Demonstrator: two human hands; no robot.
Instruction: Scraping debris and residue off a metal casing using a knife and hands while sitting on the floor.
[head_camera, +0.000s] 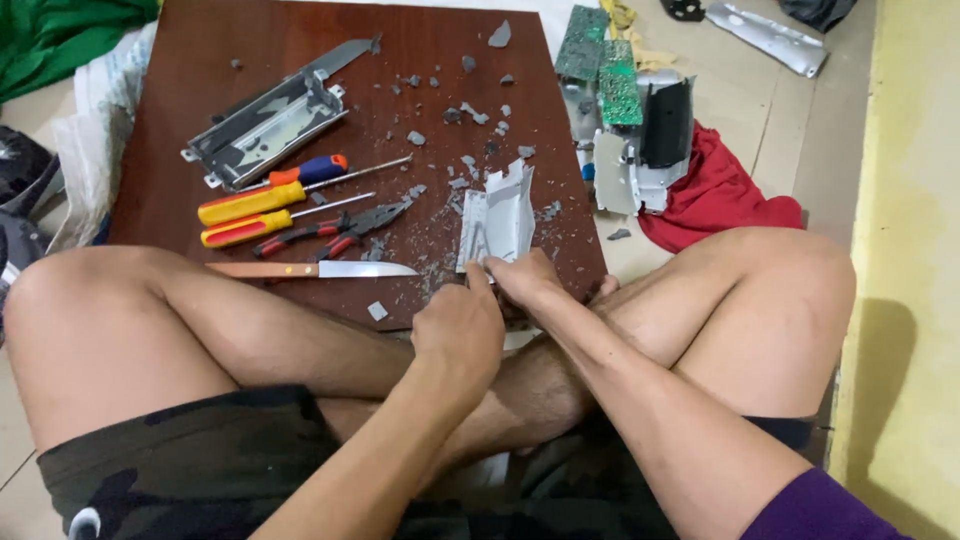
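A dark reddish-brown wooden board (300, 70) lies on the floor as a worktop, in front of a person who sits cross-legged with bare knees at either side. Right of it, on the pale floor, sits a crumpled red cloth (715, 200) with a heap of grey casing parts and two green circuit boards (605, 70) beside it.

On the worktop's far left lies a long grey metal bracket (265, 125), angled from lower left to upper right. Below it are two yellow-handled screwdrivers (260, 205), tips toward the right, then red-handled pliers (335, 232) and a wooden-handled kitchen knife (315, 269), its blade pointing right along the near edge. Small grey plastic fragments (470, 112) are scattered over the board.

The bent light-grey plastic casing piece (497, 215) stands near the worktop's front right edge — its long axis runs away from the person, the jagged broken end pointing to the far side, the near end at the hands. The right hand (525, 280) is closed on that near end, fingers pinching its lower edge. The left hand (458, 330) is curled into a fist just beside it, touching the right hand, thumb up against the casing's lower left corner — whether it grips a small tool I cannot tell.
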